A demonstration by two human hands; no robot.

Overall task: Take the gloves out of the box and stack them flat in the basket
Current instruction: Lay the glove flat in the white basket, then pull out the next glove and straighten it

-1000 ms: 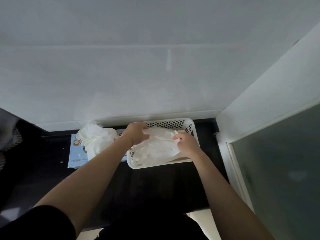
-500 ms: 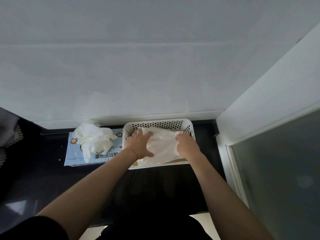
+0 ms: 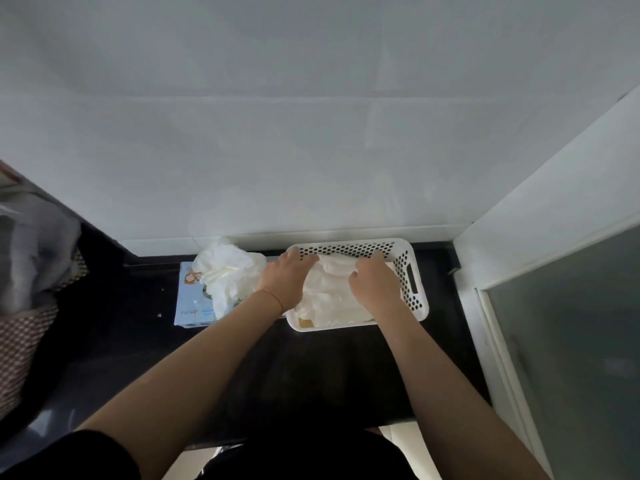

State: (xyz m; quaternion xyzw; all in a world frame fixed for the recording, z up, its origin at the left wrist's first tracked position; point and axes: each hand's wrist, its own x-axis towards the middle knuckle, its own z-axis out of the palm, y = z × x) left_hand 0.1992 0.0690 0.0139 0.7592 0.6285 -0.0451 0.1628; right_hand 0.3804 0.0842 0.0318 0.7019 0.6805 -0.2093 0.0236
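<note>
Both hands have moved to the far end of the basket (image 3: 410, 289) since a second ago. The left hand (image 3: 287, 277) lies open, pressing the gloves (image 3: 329, 299) inside it; the right hand (image 3: 372, 282) has curled fingers, grip cannot be told. Smoothing appears near done. Left of the basket, the box (image 3: 190, 296) has more gloves bunched at its opening.

Both hands (image 3: 287, 278) press gloves (image 3: 329, 296) inside white basket (image 3: 414, 271).
</note>
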